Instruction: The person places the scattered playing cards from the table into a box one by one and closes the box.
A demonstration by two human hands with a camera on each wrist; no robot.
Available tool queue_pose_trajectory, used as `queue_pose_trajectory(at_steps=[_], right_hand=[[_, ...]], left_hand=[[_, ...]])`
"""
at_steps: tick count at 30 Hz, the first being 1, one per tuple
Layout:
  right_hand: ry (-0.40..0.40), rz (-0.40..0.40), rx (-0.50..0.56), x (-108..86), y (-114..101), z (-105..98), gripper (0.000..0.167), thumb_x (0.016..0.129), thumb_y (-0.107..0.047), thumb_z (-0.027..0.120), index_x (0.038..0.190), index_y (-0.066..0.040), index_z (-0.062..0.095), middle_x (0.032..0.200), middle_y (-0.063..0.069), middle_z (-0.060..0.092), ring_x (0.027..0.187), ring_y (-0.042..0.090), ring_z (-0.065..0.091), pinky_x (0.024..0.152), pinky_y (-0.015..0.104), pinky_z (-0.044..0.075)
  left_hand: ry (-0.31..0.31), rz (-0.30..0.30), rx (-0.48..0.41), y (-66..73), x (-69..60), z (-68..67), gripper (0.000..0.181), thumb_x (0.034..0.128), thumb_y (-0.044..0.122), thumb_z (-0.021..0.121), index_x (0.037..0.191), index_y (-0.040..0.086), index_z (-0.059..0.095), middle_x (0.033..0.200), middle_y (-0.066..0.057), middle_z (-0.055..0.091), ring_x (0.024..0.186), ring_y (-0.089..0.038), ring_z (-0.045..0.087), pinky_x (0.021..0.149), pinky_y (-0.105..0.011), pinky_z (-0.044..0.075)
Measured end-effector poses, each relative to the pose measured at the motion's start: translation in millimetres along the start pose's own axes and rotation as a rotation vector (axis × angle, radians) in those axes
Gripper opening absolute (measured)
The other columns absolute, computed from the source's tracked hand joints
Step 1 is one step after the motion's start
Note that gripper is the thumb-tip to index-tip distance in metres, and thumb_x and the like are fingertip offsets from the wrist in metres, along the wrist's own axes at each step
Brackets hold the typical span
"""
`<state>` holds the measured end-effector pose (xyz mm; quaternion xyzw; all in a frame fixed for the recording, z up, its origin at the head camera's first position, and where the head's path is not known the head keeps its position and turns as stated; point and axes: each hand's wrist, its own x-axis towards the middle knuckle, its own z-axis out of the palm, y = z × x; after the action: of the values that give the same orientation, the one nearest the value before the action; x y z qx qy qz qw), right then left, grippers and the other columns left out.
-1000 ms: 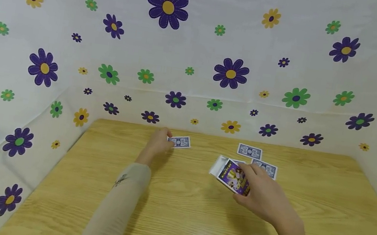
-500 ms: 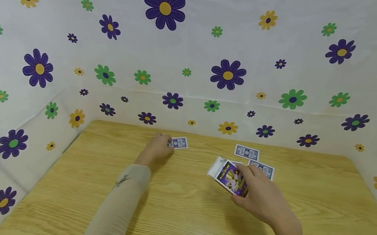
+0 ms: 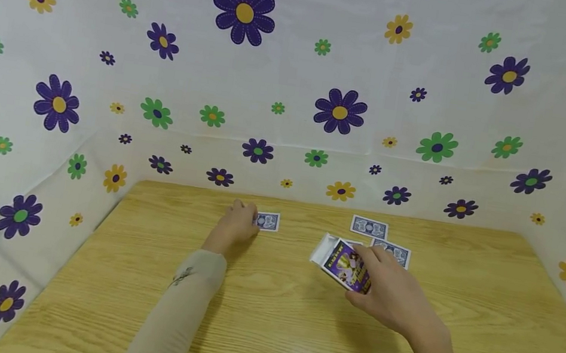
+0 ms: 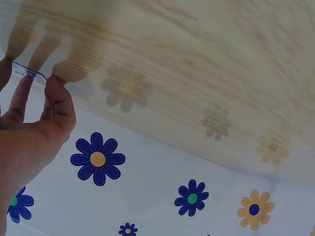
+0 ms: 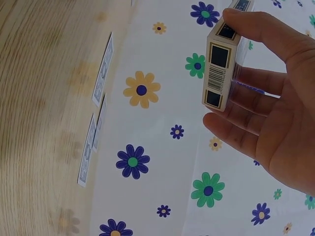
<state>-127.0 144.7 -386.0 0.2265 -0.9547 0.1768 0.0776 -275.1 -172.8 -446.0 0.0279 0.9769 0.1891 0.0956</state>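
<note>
My left hand (image 3: 235,227) is at the far edge of the table, its fingers on the left end of a blue-backed playing card (image 3: 268,221) lying flat. In the left wrist view, thumb and fingers hold this card (image 4: 20,71) by its edges against the tabletop. My right hand (image 3: 397,292) grips a purple card box (image 3: 348,265) above the table, tilted, with its white flap open to the left. The right wrist view shows the box's (image 5: 217,73) narrow side with a barcode, held between thumb and fingers. What is inside the box is hidden.
Two more blue-backed cards, one farther back (image 3: 369,226) and one nearer (image 3: 391,254), lie face down behind my right hand. Another card is partly covered by the box. A white flowered cloth (image 3: 296,82) rises along the wooden table's (image 3: 263,318) back edge and left side.
The card under my left hand has turned slightly, from slanted to nearly square with the table edge. My right hand and the box have stayed about where they were.
</note>
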Motion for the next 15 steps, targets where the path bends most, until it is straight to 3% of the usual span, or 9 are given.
queue_pose_trajectory(at_steps=[6, 12, 15], right_hand=[[-0.006, 0.001, 0.003, 0.0, -0.7, -0.5, 0.075, 0.075, -0.029, 0.085, 0.137, -0.003, 0.053, 0.120, 0.013, 0.060, 0.095, 0.020, 0.057, 0.075, 0.034, 0.052], [-0.018, 0.007, 0.006, 0.6, -0.7, -0.7, 0.075, 0.076, -0.030, 0.085, 0.138, -0.003, 0.052, 0.120, 0.013, 0.060, 0.094, 0.020, 0.057, 0.075, 0.033, 0.052], [-0.021, 0.007, 0.007, 0.4, -0.8, -0.8, 0.076, 0.076, -0.030, 0.085, 0.138, -0.003, 0.052, 0.120, 0.013, 0.060, 0.094, 0.020, 0.057, 0.074, 0.033, 0.052]], left_hand=[[-0.006, 0.021, 0.006, -1.0, -2.2, -1.7, 0.018, 0.0948, 0.018, 0.065, 0.102, 0.005, 0.055, 0.114, -0.017, 0.045, 0.097, -0.029, 0.049, 0.085, -0.043, 0.046], [-0.023, 0.041, -0.112, -7.5, -2.5, -0.8, 0.044, 0.0931, 0.018, 0.068, 0.130, 0.000, 0.051, 0.117, -0.017, 0.052, 0.100, -0.027, 0.053, 0.095, -0.044, 0.047], [-0.061, 0.061, -0.138, -10.5, -1.6, -2.4, 0.053, 0.0918, 0.018, 0.069, 0.136, -0.001, 0.047, 0.115, -0.016, 0.058, 0.100, -0.027, 0.055, 0.098, -0.044, 0.046]])
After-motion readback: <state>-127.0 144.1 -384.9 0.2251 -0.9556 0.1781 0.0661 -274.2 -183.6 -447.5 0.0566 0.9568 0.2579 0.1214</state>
